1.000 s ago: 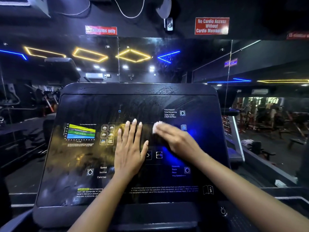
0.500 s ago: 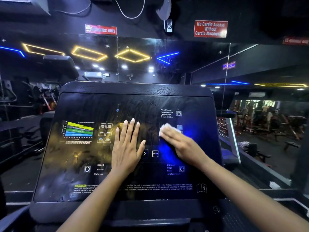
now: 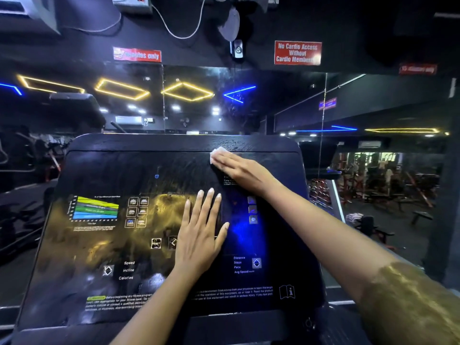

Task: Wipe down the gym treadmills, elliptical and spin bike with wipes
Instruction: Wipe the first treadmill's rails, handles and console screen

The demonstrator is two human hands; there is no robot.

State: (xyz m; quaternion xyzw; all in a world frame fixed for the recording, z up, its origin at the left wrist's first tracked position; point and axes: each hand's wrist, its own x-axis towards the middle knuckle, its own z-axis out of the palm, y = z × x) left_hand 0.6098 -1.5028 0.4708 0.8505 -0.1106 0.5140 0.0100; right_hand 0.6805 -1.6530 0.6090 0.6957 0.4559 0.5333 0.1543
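The wipe is a small white sheet that looks thin, limp and light. With no stiffness of its own, it would probably bunch or slip unless pinned flat. It lies at about 1 o'clock on the treadmill console, where the glossy panel meets the top bezel. The right hand lies over it with fingers straight and together, pressing it down rather than pinching it, and only the wipe's far corner shows past the fingertips. That flat hold seems the sound one, since spread pressure should drag the whole sheet along. The console face is hard, smooth and streaked, likely slick where damp, and its keys probably want only a light touch. The left hand rests near the panel's centre, palm down, fingers straight and slightly spread, holding nothing, seemingly as a brace.

On the panel, "Speed", "Incline" and "Calories" sit at 7 o'clock, and "Distance", "Steps", "Pace" and "Avg Speed" at 5 o'clock. A key marked "RESET" sits just left of the left hand. The coloured chart at 9 o'clock has a caption too small to read, and the fine print along 6 o'clock is mostly blurred. On the wall above, a red sign at 1 o'clock reads "No Cardio Access Without Cardio Member", its end lost in glare. Another sign at 11 o'clock ends in "minutes only". No brand name shows
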